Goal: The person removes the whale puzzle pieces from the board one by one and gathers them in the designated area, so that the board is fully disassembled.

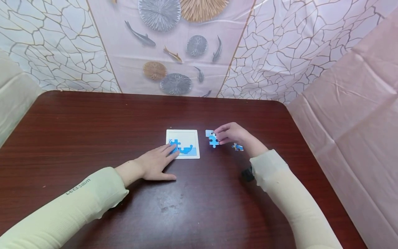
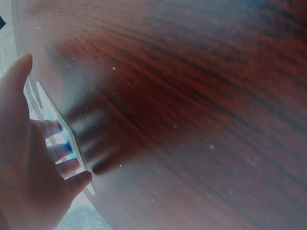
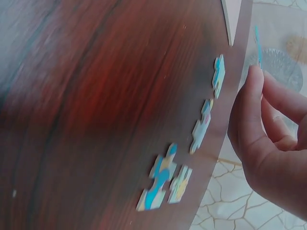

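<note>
My left hand (image 1: 157, 162) rests with straight, spread fingers at the lower left of a white square puzzle board (image 1: 183, 130). Its fingertips touch the blue jigsaw pieces (image 1: 174, 142) lying in the board; the left wrist view shows those fingers over the board's edge (image 2: 72, 139). Between thumb and fingertips, my right hand (image 1: 231, 133) pinches a blue puzzle piece (image 1: 213, 140), raised above the table to the right of the board. The right wrist view shows this held puzzle piece (image 3: 258, 45) nearly edge-on, so its picture is hidden there.
A pale puzzle piece (image 1: 209, 132) lies just behind the held one. More loose pieces (image 1: 237, 147) lie beneath the right forearm; the right wrist view shows several, including a blue-and-tan piece (image 3: 158, 179). The dark wooden table (image 1: 93, 131) ends at a patterned cloth (image 1: 149, 76).
</note>
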Action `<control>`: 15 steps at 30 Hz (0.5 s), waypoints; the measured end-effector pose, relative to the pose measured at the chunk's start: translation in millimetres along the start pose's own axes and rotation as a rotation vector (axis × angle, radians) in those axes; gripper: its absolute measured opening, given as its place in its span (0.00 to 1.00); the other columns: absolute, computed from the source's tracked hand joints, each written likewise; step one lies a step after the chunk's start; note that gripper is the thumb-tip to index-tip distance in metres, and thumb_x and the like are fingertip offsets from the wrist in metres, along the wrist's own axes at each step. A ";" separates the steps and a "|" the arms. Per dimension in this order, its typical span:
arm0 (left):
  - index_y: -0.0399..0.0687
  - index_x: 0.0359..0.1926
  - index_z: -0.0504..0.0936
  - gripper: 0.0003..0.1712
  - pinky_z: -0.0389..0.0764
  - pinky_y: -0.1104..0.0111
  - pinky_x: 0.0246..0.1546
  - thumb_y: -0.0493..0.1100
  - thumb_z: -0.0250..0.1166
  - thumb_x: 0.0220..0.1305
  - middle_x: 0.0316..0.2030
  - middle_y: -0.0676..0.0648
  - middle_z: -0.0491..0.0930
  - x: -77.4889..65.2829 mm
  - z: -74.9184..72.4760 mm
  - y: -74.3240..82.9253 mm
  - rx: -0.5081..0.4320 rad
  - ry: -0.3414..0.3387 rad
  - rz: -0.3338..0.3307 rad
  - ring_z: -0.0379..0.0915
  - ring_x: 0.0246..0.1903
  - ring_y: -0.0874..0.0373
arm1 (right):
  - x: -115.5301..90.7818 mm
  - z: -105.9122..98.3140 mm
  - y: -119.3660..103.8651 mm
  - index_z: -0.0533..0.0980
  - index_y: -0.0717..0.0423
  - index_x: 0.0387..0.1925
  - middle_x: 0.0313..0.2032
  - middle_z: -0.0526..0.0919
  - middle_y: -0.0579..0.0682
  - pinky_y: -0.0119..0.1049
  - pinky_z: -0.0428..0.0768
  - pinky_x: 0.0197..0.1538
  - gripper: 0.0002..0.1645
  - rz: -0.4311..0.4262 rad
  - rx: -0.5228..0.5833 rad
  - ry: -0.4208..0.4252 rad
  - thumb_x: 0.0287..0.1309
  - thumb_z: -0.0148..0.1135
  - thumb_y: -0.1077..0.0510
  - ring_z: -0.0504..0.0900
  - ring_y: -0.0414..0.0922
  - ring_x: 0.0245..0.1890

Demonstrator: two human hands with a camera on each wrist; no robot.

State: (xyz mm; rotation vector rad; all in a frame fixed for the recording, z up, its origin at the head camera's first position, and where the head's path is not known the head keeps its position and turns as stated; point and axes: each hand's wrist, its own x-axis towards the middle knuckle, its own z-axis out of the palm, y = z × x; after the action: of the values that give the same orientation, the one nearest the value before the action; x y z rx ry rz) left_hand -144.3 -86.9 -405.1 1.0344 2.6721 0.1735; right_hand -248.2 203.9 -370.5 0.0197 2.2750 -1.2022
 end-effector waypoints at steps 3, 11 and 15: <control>0.41 0.71 0.55 0.49 0.53 0.54 0.70 0.69 0.52 0.60 0.71 0.36 0.49 0.1 0.8 -0.4 0.003 0.001 0.003 0.44 0.71 0.41 | -1.8 -4.4 3.8 0.74 0.68 0.53 0.34 0.82 0.54 0.43 0.81 0.49 0.20 0.004 0.015 -0.004 0.59 0.60 0.64 0.82 0.42 0.29; 0.41 0.71 0.55 0.49 0.53 0.54 0.70 0.69 0.52 0.60 0.71 0.36 0.49 -0.5 1.3 -0.7 0.004 0.003 0.004 0.44 0.71 0.41 | -3.6 -15.4 16.5 0.73 0.69 0.54 0.36 0.82 0.55 0.34 0.83 0.40 0.21 0.008 -0.011 0.004 0.60 0.59 0.64 0.80 0.41 0.29; 0.41 0.71 0.55 0.49 0.54 0.54 0.70 0.69 0.51 0.60 0.72 0.36 0.49 -0.6 0.8 -0.7 0.008 0.002 0.002 0.44 0.71 0.42 | -6.2 -19.0 20.2 0.74 0.67 0.53 0.37 0.82 0.56 0.33 0.83 0.39 0.20 0.028 -0.051 0.016 0.60 0.58 0.63 0.80 0.41 0.29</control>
State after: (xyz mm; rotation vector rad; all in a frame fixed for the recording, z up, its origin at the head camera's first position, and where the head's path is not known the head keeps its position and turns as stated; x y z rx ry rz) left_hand -144.0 -87.8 -405.9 1.0399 2.6762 0.1639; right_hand -246.5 232.0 -374.5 0.0418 2.3106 -1.1336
